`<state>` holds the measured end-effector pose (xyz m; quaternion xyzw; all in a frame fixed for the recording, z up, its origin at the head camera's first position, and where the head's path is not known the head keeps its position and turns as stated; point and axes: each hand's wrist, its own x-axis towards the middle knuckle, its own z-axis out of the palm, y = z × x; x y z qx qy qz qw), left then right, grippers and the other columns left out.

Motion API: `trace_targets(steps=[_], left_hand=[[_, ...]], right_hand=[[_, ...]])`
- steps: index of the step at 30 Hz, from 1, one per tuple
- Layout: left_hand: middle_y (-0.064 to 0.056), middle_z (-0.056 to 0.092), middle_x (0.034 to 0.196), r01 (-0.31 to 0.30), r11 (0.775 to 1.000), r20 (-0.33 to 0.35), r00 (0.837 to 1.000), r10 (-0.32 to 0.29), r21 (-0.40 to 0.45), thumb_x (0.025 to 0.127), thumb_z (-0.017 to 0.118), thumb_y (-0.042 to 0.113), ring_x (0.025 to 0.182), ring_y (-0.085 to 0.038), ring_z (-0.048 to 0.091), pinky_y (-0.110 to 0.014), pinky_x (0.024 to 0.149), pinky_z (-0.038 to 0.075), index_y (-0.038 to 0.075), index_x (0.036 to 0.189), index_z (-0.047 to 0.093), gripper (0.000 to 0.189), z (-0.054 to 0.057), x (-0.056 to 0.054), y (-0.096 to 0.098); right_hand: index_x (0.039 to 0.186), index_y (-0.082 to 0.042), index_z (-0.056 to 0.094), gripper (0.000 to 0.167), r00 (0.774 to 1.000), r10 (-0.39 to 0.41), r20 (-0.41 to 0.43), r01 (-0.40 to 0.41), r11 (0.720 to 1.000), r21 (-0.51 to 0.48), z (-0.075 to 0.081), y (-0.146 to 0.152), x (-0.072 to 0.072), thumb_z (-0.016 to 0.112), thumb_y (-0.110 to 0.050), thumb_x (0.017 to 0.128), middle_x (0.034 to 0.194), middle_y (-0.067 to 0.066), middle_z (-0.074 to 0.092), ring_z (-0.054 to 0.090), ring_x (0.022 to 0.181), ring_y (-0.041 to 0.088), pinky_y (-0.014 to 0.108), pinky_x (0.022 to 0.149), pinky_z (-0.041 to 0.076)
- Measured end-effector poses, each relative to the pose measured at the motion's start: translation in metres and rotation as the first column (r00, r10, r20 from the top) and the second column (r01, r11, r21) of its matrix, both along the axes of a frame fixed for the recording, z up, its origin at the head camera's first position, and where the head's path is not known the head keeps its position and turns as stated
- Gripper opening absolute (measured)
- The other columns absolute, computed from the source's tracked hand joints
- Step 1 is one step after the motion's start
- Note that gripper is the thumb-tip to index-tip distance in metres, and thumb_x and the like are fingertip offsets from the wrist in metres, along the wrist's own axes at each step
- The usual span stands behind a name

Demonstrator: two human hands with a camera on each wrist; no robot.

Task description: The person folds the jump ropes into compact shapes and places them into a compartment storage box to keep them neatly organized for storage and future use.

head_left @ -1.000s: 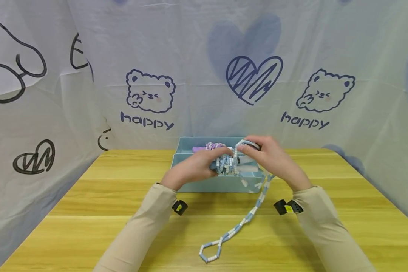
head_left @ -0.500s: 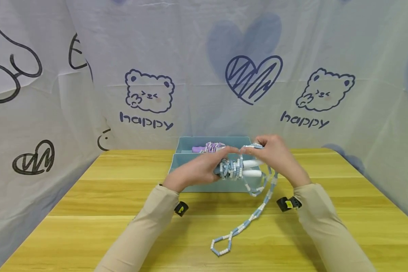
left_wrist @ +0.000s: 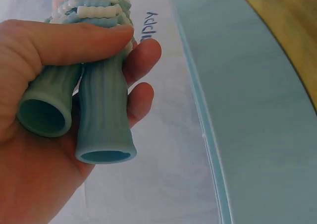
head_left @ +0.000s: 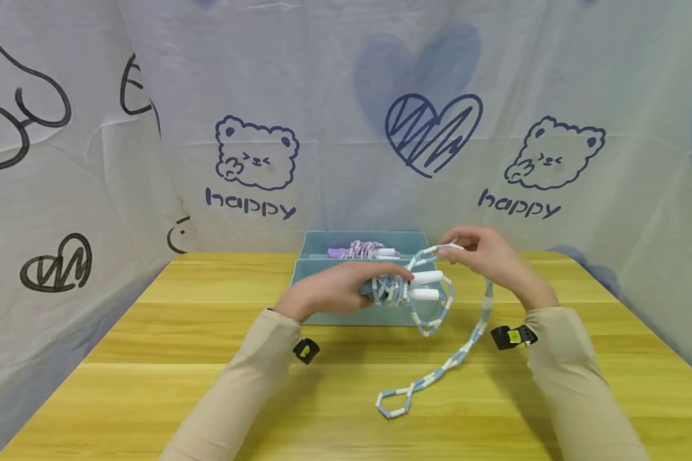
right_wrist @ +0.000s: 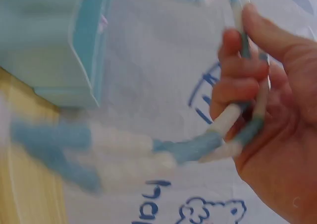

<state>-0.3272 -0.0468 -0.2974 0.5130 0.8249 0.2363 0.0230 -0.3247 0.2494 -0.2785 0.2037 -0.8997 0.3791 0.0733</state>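
My left hand [head_left: 337, 285] grips both handles of a blue-and-white beaded jump rope, their white ends [head_left: 427, 278] pointing right. Rope is wound in a bundle [head_left: 389, 289] around the handles. Close up in the left wrist view, the two blue hollow-ended handles [left_wrist: 103, 105] lie side by side between thumb and fingers. To the right, my right hand [head_left: 490, 253] pinches a beaded strand, which also runs through its curled fingers in the right wrist view. From there a doubled length of beaded rope [head_left: 452, 362] hangs down, its looped end at the table.
Behind the left hand stands a light blue two-compartment box [head_left: 346, 317] on the wooden table [head_left: 207, 384]. A purple-and-white beaded jump rope [head_left: 363, 250] lies in its rear compartment. A printed curtain [head_left: 346, 160] hangs behind the table.
My right hand has moved right, away from the left, drawing the strand out from the bundle. The hanging loop has shifted right along the table. The left hand keeps its grip.
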Motion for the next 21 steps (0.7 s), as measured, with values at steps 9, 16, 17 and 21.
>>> trace_targets(steps=[9,16,17,21], left_hand=[[0.010,0.042,0.147,-0.094,0.995,0.176,0.980,0.087,0.031,0.075,0.058,-0.018,0.106,-0.016,0.049,-0.025,0.058,0.044,0.036,0.135,0.051,0.081,0.003,-0.008,-0.019],[0.010,0.037,0.149,-0.148,0.983,0.300,0.948,0.110,0.107,0.076,0.061,-0.015,0.108,-0.021,0.051,-0.029,0.056,0.043,0.043,0.135,0.049,0.083,0.004,-0.010,-0.028],[0.007,0.040,0.146,-0.155,0.979,0.323,0.940,0.106,0.129,0.077,0.062,-0.014,0.102,-0.023,0.053,-0.031,0.055,0.045,0.044,0.135,0.049,0.083,0.005,-0.010,-0.030],[-0.008,0.051,0.126,-0.170,0.964,0.430,0.900,0.068,0.204,0.077,0.066,-0.011,0.078,-0.028,0.058,-0.045,0.056,0.050,0.047,0.135,0.049,0.083,0.010,-0.011,-0.038]], right_hand=[[0.116,-0.007,0.068,0.033,0.990,0.080,0.112,-0.071,0.994,-0.089,0.003,0.026,0.003,0.064,-0.033,0.096,0.080,0.013,0.066,0.038,0.046,0.014,0.027,0.042,0.035],[0.127,-0.009,0.067,0.036,0.993,0.099,0.060,-0.093,0.991,-0.093,-0.002,0.028,0.001,0.066,-0.027,0.096,0.074,0.012,0.056,0.045,0.059,0.022,0.031,0.055,0.042],[0.127,-0.009,0.067,0.036,0.994,0.092,0.055,-0.087,0.992,-0.090,-0.002,0.028,0.001,0.067,-0.027,0.095,0.071,0.012,0.053,0.046,0.060,0.022,0.031,0.056,0.043],[0.128,-0.011,0.067,0.039,0.995,0.082,0.055,-0.076,0.991,-0.110,-0.003,0.025,-0.002,0.067,-0.031,0.095,0.064,0.012,0.051,0.045,0.054,0.020,0.030,0.050,0.041]])
